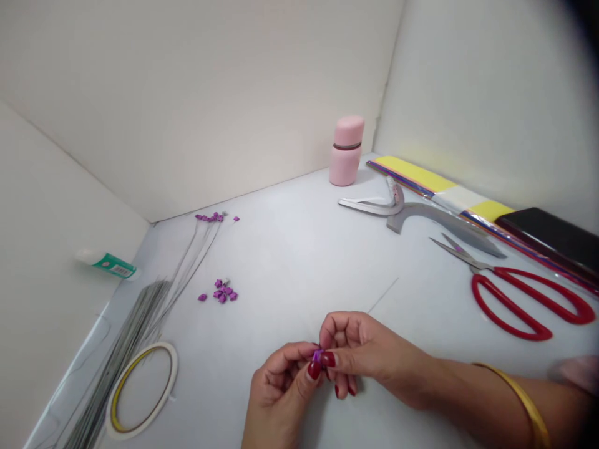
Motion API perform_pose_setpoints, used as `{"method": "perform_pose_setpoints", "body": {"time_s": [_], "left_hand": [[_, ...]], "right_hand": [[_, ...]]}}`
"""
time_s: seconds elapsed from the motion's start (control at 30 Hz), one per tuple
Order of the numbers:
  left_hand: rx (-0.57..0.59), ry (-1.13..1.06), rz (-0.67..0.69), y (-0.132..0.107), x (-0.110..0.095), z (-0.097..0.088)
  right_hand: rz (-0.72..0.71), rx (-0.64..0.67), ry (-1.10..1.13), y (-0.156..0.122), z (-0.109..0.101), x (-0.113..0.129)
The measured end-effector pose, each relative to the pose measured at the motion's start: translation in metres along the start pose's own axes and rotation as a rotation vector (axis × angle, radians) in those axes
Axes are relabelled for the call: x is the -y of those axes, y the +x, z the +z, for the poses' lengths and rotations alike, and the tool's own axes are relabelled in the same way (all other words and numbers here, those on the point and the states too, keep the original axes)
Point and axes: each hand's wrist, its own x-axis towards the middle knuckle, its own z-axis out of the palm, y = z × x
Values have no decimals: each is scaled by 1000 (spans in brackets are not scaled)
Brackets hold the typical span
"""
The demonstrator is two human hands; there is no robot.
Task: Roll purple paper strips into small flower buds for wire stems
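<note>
Both hands meet low in the middle of the view over a pale table (290, 249). My left hand (278, 393) and my right hand (360, 352) pinch one small purple piece (318, 355) between thumbs and forefingers. A thin wire (382, 295) runs up and to the right from behind my right hand; whether that hand grips it is hidden. A little heap of purple pieces (223, 293) lies just beyond my left hand. Further back, more purple pieces (211, 217) sit on the ends of wires.
A bundle of wires (126, 349) and a tape ring (143, 388) lie at the left, a glue tube (107, 264) beyond them. Red scissors (524, 296), grey pliers (421, 215), coloured paper sheets (440, 187), a dark phone (552, 240) and a pink bottle (346, 151) occupy the right and back.
</note>
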Motion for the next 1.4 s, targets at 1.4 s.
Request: {"method": "perform_pose_setpoints", "body": {"time_s": [1.4], "left_hand": [[29,126,-5,-1,-1,-2]], "right_hand": [[58,79,-14,3,-6,4]]}}
